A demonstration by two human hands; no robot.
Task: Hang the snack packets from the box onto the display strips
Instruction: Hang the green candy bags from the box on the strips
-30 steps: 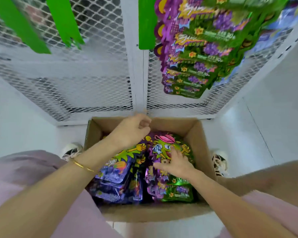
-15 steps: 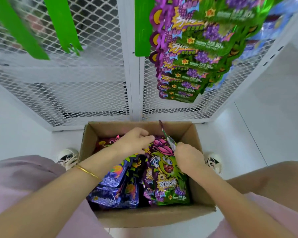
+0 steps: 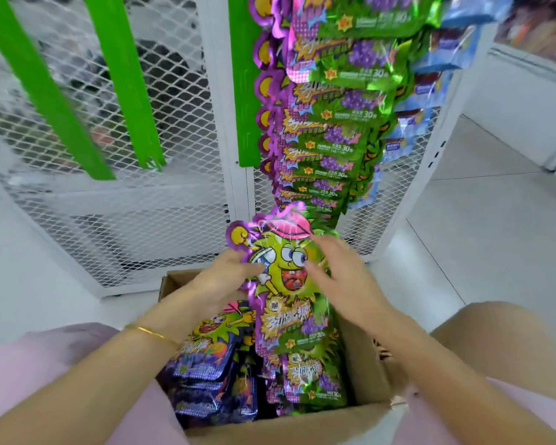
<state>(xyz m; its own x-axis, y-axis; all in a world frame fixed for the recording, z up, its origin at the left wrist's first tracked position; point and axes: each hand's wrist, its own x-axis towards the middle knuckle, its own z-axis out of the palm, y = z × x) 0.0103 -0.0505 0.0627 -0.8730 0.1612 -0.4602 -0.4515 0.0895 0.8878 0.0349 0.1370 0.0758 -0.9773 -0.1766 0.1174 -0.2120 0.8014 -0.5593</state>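
A pale tiled floor [image 3: 463, 239] runs under everything, in a shop corner fenced with white wire mesh. Nearest, a cardboard box [image 3: 286, 428] stands open between the person's knees. In its left half lie stacked purple packets [image 3: 206, 374]; in its right half are green packets [image 3: 312, 380].

Above the box's far edge the left hand [image 3: 219, 281], with a gold bracelet [image 3: 151, 332] on its wrist, has its grip closed on the left edge of a raised snack packet [image 3: 286, 284], which stands upright with a cartoon face showing. The right hand [image 3: 341, 274] is blurred, its grip wide, with straight fingers at the packet's right side.

Beyond the box, the mesh rack [image 3: 109, 220] carries green display strips [image 3: 122, 91]. The strip straight behind the box holds hung packets [image 3: 334, 123], with blue packets [image 3: 443, 59] further right.
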